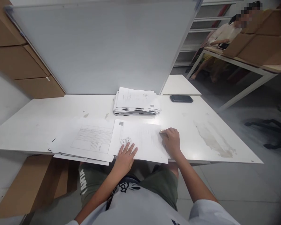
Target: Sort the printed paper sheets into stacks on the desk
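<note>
My left hand (125, 158) lies with fingers spread on the lower left part of a printed sheet (145, 143), just under its round stamps. At the sheet's right edge my right hand (172, 140) is closed, with a small pale tip showing at its fingertips. The thing in those fingers is too small and covered to name. Left of the sheet lies a pile of papers (91, 137), a printed table on its top page, reaching over the table's front edge. Behind the sheet sits a thicker stack of printed papers (135, 100).
A dark phone (181, 98) lies on the white table (189, 115) at the back right. A large grey board (102, 47) stands behind the papers. Cardboard boxes (30, 62) are at the left, another open box (30, 181) below. A person (221, 36) sits at another table.
</note>
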`<state>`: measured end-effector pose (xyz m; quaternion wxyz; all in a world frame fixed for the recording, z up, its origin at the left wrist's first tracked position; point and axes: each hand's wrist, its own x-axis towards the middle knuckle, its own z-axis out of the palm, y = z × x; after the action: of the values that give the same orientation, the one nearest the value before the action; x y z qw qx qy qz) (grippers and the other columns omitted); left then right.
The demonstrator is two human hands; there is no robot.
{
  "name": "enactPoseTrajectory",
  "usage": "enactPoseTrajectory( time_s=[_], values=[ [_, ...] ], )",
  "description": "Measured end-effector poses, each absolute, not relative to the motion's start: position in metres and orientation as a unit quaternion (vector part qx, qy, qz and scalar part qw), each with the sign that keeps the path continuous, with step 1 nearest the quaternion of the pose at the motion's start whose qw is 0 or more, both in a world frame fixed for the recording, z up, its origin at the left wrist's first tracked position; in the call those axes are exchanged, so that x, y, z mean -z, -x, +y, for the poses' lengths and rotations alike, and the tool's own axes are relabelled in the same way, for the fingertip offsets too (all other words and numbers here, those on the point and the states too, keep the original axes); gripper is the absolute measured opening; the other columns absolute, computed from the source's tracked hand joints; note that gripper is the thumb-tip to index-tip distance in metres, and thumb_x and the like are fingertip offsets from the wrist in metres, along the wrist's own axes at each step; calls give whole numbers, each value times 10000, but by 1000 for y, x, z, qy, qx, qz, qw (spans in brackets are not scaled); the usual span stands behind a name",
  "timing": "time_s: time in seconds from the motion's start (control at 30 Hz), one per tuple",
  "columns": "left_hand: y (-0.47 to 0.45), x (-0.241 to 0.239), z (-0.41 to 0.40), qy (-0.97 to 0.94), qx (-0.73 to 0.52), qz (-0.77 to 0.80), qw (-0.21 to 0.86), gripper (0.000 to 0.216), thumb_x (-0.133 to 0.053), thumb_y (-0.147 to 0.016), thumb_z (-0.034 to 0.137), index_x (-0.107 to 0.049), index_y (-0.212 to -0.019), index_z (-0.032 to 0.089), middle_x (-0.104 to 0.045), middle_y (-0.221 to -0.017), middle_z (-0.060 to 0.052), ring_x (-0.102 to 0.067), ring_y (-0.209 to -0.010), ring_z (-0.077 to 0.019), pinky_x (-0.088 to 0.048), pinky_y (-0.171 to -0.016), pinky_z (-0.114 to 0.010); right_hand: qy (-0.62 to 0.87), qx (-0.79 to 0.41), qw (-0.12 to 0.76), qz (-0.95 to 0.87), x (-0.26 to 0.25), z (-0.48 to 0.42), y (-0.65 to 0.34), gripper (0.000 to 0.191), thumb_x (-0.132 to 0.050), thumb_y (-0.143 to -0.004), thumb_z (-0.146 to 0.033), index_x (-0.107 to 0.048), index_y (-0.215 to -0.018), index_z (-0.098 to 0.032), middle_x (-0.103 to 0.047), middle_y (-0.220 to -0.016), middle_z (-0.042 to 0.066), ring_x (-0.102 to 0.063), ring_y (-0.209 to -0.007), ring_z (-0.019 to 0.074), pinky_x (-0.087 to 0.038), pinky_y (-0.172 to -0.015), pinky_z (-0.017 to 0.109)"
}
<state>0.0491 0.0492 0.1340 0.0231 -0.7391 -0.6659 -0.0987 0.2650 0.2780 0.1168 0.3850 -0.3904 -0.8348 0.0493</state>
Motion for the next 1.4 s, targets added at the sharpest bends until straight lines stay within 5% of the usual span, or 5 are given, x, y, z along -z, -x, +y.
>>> enactPoseTrajectory(
  time_s=[0.43, 0.73, 0.93, 1.17, 1.4],
  values=[
    [-42, -158, 51, 726, 172, -665, 36, 436, -329, -965, 143, -601, -1305, 173, -651, -1299, -79, -595, -1233, -247, -504, -1019, -429, 405, -32, 392, -825, -124, 275, -262, 250, -455, -766, -26, -614, -853, -198, -574, -854, 71, -484, -866, 239, -371, -776, 354],
    [50, -263, 33, 438, 385, -800, -143, 570, -472, -858, 681, -722, -965, 180, -761, -945, -45, -700, -931, -287, -580, -799, -372, 395, -89, 426, -809, -127, 278, -260, 309, -452, -736, 3, -627, -879, -207, -619, -916, 61, -511, -900, 232, -412, -802, 353],
    [69, -299, 70, 364, 565, -739, 28, 486, -490, -912, 613, -677, -1116, 214, -729, -1082, -33, -667, -1034, -287, -577, -883, -453, 399, -103, 430, -803, -130, 280, -258, 290, -457, -744, 0, -630, -846, -210, -625, -902, 59, -513, -886, 230, -413, -807, 363],
    [59, -304, 203, 683, 319, -636, 167, 450, -309, -1018, 274, -468, -1426, 172, -496, -1477, -59, -382, -1422, -226, -345, -1184, -459, 394, -109, 439, -800, -130, 282, -259, 278, -450, -776, -27, -645, -839, -215, -616, -888, 58, -510, -878, 227, -404, -803, 368],
    [54, -224, 311, 748, 24, -661, 55, 530, -308, -954, 119, -425, -1467, 175, -397, -1541, -123, -303, -1457, -281, -288, -1167, -488, 396, -106, 443, -798, -129, 285, -257, 268, -463, -768, -25, -639, -835, -214, -611, -884, 54, -504, -873, 223, -394, -796, 361]
  ],
)
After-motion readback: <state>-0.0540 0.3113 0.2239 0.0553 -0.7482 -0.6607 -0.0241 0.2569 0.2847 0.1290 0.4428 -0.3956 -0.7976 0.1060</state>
